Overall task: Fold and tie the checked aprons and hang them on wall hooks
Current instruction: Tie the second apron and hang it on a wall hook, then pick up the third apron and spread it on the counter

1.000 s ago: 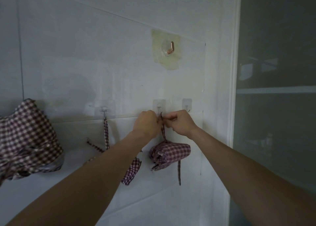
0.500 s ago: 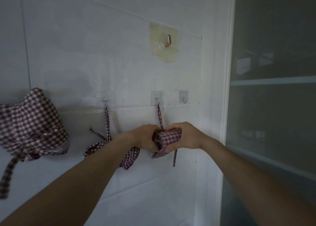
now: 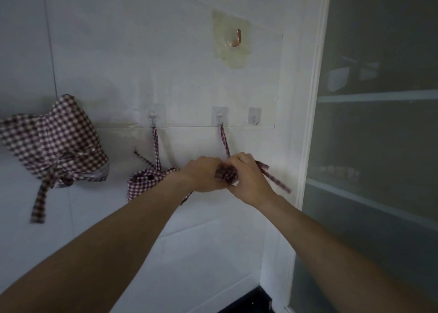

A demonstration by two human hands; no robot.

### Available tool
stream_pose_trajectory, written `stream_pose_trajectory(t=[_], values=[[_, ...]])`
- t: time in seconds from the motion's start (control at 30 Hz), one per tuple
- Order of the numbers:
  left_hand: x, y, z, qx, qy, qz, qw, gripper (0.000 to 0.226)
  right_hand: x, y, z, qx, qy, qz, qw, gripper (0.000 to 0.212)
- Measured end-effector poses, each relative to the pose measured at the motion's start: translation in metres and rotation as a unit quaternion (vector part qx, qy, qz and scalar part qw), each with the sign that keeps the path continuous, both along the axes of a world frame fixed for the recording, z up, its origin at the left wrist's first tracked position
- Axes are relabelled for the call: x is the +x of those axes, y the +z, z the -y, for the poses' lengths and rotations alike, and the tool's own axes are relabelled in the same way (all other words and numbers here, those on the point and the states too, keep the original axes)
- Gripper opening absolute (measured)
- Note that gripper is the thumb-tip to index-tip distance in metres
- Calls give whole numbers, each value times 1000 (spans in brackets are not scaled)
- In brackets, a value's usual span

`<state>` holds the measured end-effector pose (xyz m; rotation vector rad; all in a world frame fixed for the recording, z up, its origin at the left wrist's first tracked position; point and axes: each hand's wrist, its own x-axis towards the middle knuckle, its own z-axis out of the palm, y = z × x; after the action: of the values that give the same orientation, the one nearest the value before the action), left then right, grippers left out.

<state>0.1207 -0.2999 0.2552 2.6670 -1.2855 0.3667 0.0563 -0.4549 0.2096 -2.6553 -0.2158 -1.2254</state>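
Both hands are meeting against the white wall [image 3: 118,52], below a row of clear adhesive hooks. The left hand [image 3: 203,174] is curling its fingers round a small folded bundle of maroon-and-white checked apron cloth [image 3: 226,175], and the right hand [image 3: 246,177] is gripping the same bundle from the other side, the two hands touching. A checked strap [image 3: 224,139] is running taut from the bundle up to the middle clear hook [image 3: 220,118]. A second checked strap end [image 3: 275,180] is trailing out to the right of the right hand.

A second folded checked apron [image 3: 147,182] is hanging by its strap from the left clear hook [image 3: 152,118], partly hidden behind the left forearm. A third, larger checked apron [image 3: 54,142] is hanging further left; its hook is not visible. The right clear hook [image 3: 254,118] is carrying nothing. A copper-coloured hook [image 3: 237,37] on a yellowed adhesive patch is sitting higher up. A frosted glass door [image 3: 379,123] is standing to the right.
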Motion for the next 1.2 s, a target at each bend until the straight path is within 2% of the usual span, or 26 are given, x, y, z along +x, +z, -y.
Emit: stream_pose_trajectory(t=[0.07,0.17,0.27,0.37,0.43,0.5,0.67,0.77,0.87,0.9,1.0,1.07,1.13,1.2], values=[[0,-1,3,0,5,12,1000,43,-2,-4,0,0,-31,31,999,50],[-10,0,4,-35,8,33,999,39,-6,-7,-1,59,11,29,998,53],[-22,-7,0,-147,-15,65,987,28,-16,-11,-4,116,32,74,990,51],[-35,-22,-5,-301,-73,57,949,13,-28,-24,-12,139,34,122,982,30],[-47,-36,-12,-357,-92,50,928,8,-35,-38,-19,128,25,120,984,19],[-55,-58,-19,-370,-96,24,924,7,-39,-55,-29,126,21,71,989,23],[-61,-126,-45,-307,-32,-130,942,3,-47,-101,-58,147,30,-110,983,23],[-61,-165,-74,-278,26,-204,938,4,-45,-137,-78,189,52,-236,952,15],[-58,-208,-107,-203,112,-301,925,30,-44,-174,-108,222,80,-360,903,6],[-56,-222,-119,-152,140,-316,926,35,-42,-188,-121,225,91,-404,882,5],[-51,-273,-166,29,192,-325,926,39,-38,-231,-165,212,121,-522,817,7],[-53,-309,-209,114,214,-341,908,35,-39,-263,-197,209,135,-578,777,12],[-61,-341,-249,154,246,-351,890,30,-41,-299,-226,214,140,-628,735,18],[-71,-368,-284,145,296,-327,886,31,-47,-329,-253,211,148,-664,701,21]])
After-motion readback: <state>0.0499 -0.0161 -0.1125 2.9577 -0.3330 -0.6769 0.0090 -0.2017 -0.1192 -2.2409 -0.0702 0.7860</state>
